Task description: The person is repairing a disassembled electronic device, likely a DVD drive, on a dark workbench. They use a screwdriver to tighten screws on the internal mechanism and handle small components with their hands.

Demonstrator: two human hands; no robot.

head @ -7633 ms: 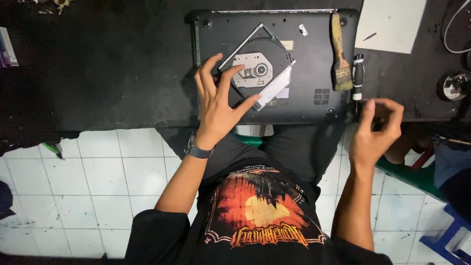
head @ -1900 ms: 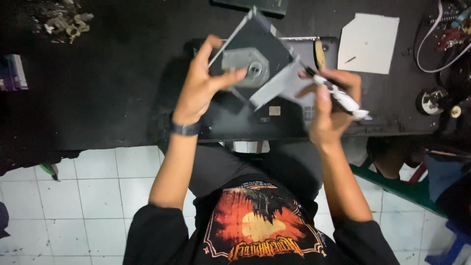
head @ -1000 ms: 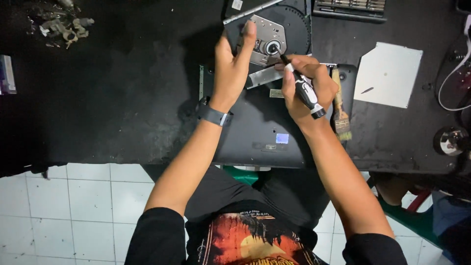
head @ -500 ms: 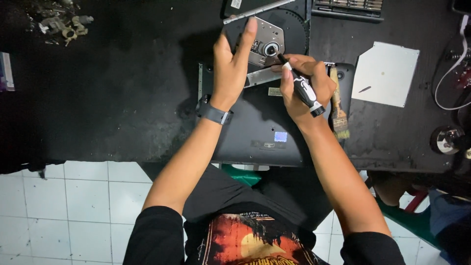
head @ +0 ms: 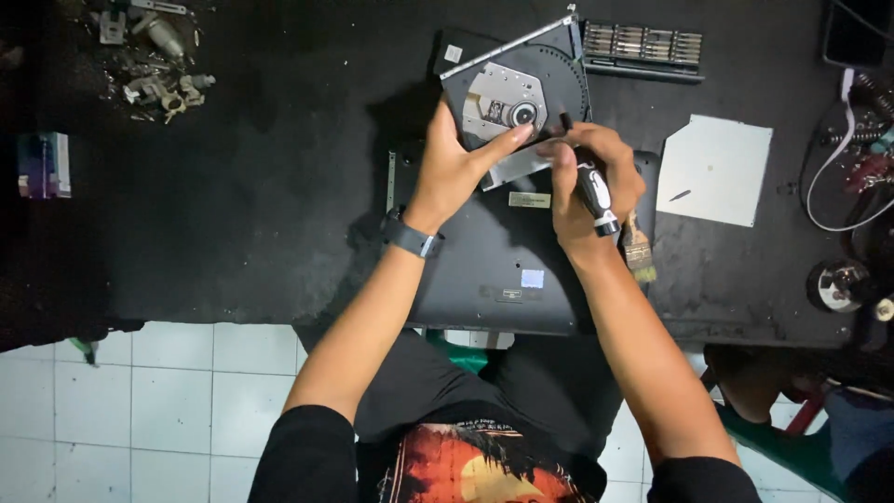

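A slim black optical disc drive with a silver hub lies tilted over the far edge of an upturned black laptop. My left hand grips the drive's near left edge, fingers stretched across its underside. My right hand is closed around a black and white screwdriver, whose tip touches the drive's near edge beside the silver hub.
A case of screwdriver bits lies beyond the drive. A white sheet with a small screw sits to the right, a paintbrush beside my right wrist. Loose metal parts are far left, cables far right. Tiled floor lies below the table's edge.
The drive was lifted off the laptop and carried to the laptop's far edge. My right hand took up the screwdriver and brought its tip to the drive. Over the last second, both hands barely moved.
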